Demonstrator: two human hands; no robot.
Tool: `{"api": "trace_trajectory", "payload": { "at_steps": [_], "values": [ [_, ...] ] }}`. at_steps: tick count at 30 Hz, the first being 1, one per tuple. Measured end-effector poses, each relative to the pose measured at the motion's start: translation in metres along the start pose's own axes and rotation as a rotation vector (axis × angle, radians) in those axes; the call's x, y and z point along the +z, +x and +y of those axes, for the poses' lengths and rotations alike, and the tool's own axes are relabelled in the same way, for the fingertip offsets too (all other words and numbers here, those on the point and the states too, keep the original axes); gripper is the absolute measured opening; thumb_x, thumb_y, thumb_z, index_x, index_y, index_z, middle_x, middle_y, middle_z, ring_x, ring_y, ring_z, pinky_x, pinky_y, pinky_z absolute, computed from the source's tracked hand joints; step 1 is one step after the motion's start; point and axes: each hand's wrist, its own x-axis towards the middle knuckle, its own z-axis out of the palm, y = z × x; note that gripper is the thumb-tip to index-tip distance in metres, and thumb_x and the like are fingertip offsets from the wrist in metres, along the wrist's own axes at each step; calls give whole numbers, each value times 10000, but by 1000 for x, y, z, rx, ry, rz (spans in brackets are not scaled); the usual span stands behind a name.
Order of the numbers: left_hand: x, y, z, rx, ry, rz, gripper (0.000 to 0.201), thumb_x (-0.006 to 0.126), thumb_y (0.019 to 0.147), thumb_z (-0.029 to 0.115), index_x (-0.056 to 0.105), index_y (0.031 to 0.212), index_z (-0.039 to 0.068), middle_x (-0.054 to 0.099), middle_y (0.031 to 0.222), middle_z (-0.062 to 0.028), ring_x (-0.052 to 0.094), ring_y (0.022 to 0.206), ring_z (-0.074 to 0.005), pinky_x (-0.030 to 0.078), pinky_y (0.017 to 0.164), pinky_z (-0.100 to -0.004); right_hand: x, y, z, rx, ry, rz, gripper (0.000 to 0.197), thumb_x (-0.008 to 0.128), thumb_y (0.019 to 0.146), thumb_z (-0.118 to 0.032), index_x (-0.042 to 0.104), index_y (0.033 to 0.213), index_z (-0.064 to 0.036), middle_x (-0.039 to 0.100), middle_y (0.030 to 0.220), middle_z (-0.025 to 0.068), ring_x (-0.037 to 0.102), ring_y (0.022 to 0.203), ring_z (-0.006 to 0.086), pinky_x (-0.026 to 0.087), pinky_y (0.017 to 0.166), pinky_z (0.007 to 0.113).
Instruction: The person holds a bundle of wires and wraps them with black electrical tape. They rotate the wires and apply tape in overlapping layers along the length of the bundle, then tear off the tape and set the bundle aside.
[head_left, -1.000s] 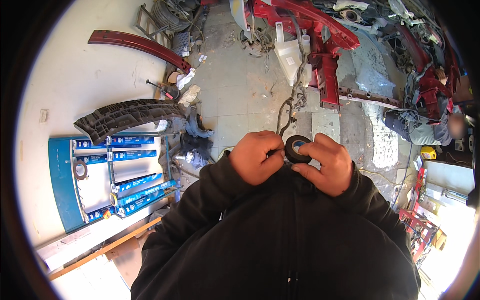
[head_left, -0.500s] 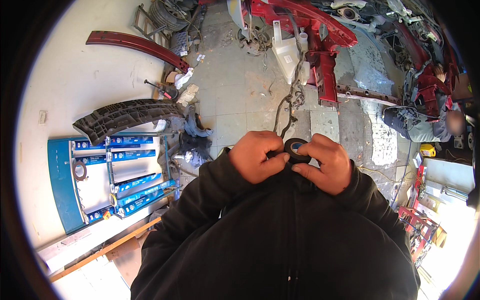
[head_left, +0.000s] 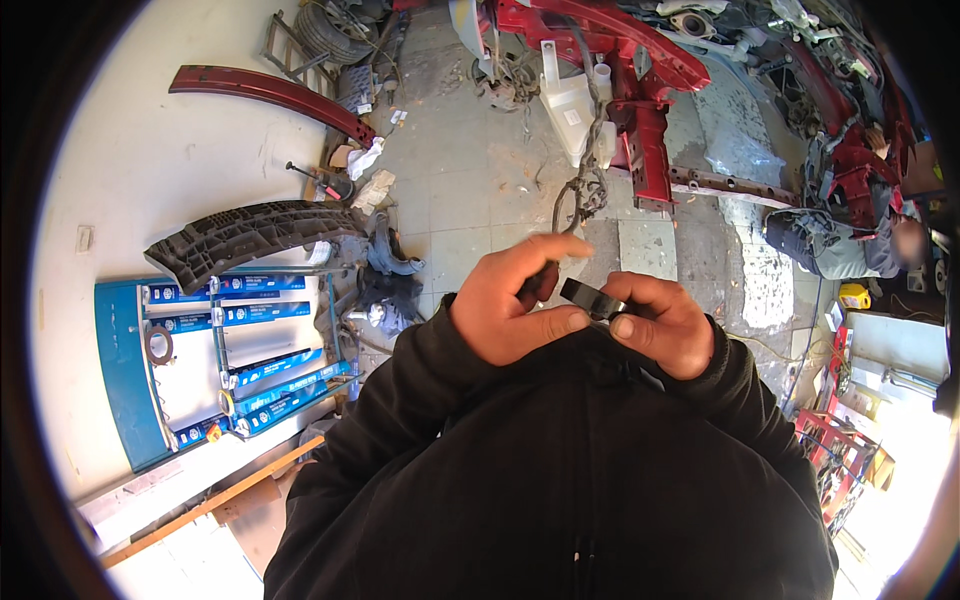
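In front of my chest my right hand grips a roll of black electrical tape between thumb and fingers, the roll tilted with its edge toward me. My left hand is beside it, index finger stretched out over the roll and thumb tip close to its near side. The left fingers are apart and hold nothing that I can see; whether the thumb touches the tape I cannot tell. Just beyond both hands hangs a dark wiring harness, its lower end partly hidden behind my left hand.
Ahead stands a red car front frame with a white plastic reservoir. A black bumper part leans on the left wall above a blue rack of boxes. At right a co-worker bends by red car parts.
My left hand has opened away from the tape roll, its index finger lifting. The roll has tipped from showing its round face to showing its edge, still in my right hand.
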Motion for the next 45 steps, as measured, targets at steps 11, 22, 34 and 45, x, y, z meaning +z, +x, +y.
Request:
{"api": "trace_trajectory", "payload": {
  "at_steps": [11, 22, 34, 45],
  "values": [
    [-2, 3, -1, 148, 421, -120, 361, 891, 866, 191, 765, 1189, 90, 581, 868, -108, 596, 744, -316, 491, 664, -412, 7, 0, -16, 132, -218, 78, 250, 608, 1025, -131, 690, 1208, 17, 625, 825, 29, 560, 749, 90, 471, 686, 300],
    [-4, 4, -4, 175, 386, -139, 369, 885, 835, 127, 764, 1182, 90, 592, 871, -107, 602, 748, -319, 496, 664, -413, 7, 0, -12, 119, -243, 36, 236, 579, 1022, -90, 697, 1199, 13, 633, 773, 30, 589, 662, 93, 479, 621, 295],
    [-6, 2, -5, 190, 358, -137, 365, 883, 842, 132, 758, 1181, 82, 596, 869, -110, 608, 748, -322, 490, 657, -417, 11, 3, -17, 90, -328, 60, 194, 587, 1031, -84, 690, 1160, 18, 617, 724, 32, 581, 652, 97, 482, 617, 312],
    [-7, 4, -9, 190, 342, -123, 363, 883, 836, 136, 754, 1170, 76, 624, 887, -108, 623, 758, -321, 503, 668, -418, 13, 1, -18, 74, -250, 86, 258, 485, 1025, -39, 698, 1164, 10, 621, 729, 48, 594, 632, 122, 488, 606, 315]
  ]
}}
